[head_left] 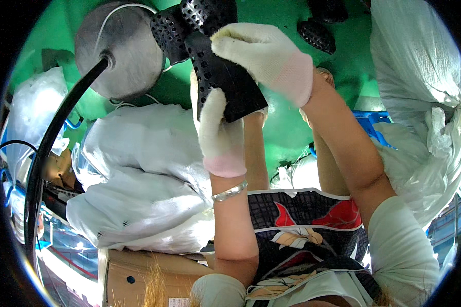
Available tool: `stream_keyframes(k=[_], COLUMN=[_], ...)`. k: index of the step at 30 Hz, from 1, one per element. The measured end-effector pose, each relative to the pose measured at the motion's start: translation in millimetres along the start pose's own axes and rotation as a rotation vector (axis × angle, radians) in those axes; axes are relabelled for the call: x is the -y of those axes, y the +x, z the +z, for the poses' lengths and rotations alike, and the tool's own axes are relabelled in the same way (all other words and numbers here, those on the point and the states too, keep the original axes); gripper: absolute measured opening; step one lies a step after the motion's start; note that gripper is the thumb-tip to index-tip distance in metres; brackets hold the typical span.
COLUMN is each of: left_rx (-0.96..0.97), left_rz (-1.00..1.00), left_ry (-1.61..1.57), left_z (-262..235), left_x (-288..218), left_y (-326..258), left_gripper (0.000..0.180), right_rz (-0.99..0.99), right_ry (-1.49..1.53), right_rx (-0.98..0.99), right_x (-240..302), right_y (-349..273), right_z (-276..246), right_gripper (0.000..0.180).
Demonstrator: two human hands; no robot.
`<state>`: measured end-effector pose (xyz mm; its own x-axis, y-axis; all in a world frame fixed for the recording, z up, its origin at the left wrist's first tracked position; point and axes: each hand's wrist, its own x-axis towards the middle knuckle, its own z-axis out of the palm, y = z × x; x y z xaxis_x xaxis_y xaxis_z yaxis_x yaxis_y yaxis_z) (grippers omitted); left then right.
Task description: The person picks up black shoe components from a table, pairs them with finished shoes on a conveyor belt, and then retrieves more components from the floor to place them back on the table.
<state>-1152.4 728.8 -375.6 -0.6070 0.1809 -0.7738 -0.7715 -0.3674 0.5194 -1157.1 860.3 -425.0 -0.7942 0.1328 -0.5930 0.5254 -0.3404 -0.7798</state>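
Note:
Both my hands wear white knit gloves with pink cuffs. A flexible-looking black piece (228, 92), punched with rows of round holes along one side, is held up between them. My left hand (220, 128) grips its lower edge, thumb in front and fingers mostly hidden behind. At its upper right edge, my right hand (258, 53) has its fingers closed in a pinch. Just beyond are two more black perforated pieces, one on the left (169, 33) and one at the top edge (207, 14). Whether these touch the held piece, I cannot tell.
A round grey metal base (120, 56) with a curved black pole (59, 125) stands at left. White plastic bags (143, 153) and a cardboard box (148, 276) lie below it. Large white sacks (420, 56) fill the right. Another black perforated piece (316, 36) rests on the green floor (271, 13).

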Motion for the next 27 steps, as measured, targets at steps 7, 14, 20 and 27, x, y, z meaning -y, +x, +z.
stream_keyframes(k=[7,14,20,27], left_rx=[-0.07,-0.138,-0.084,-0.149], left_rz=[0.095,0.188,0.032,0.18], left_ry=[-0.099,0.036,-0.483,0.085], left_z=[-4,-12,-16,10], left_x=[5,2,-9,-5], left_y=[4,7,11,10], left_gripper=[0.052,0.05,0.057,0.06], right_rz=[-0.108,-0.02,-0.085,-0.09], right_ry=[0.003,-0.049,-0.041,0.21], right_rx=[-0.155,-0.186,-0.341,-0.451], right_x=[5,-10,-27,-16], right_y=[-7,-25,4,24], right_z=[10,3,-15,-1], right_gripper=[0.026,0.025,0.027,0.028])
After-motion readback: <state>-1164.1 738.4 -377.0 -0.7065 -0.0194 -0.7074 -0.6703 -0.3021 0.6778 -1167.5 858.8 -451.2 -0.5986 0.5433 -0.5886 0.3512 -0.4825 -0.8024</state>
